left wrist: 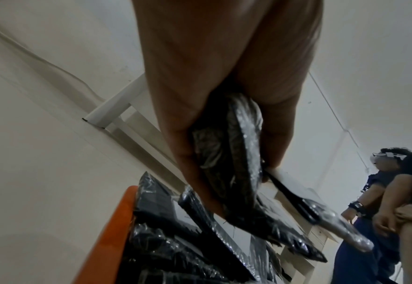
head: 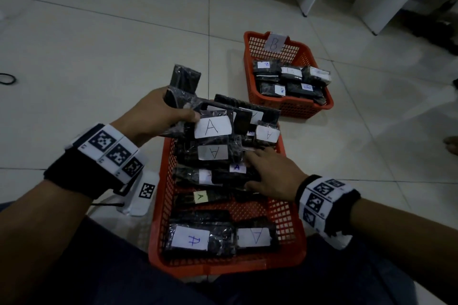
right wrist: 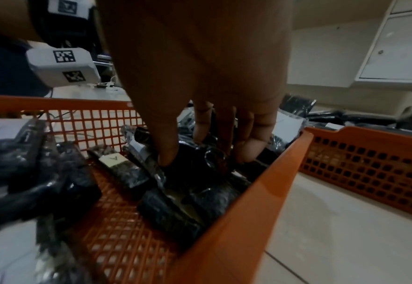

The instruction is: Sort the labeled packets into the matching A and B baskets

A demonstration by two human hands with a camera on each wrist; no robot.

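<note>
The tiled floor (head: 99, 44) spreads out under everything. Below both my hands sits the near orange basket (head: 163, 205), full of black wrapped packets labeled A. Beyond my right hand and further out to its right stands the B basket (head: 307, 109), well apart from the near one, with its B card (head: 275, 43) on the far wall and B packets (head: 292, 79) lying inside.

My left hand (head: 153, 116) grips a fanned bunch of packets (head: 198, 106) over the far end of the near basket, thumb pressed on top just beside the white A label (head: 213, 127), fingers curled beneath.

My right hand (head: 270, 171) reaches down into the basket, thumb and fingers curled around a dark packet (right wrist: 195, 153) in the pile; a small A label (head: 237, 167) lies just beside its fingertips.
</note>
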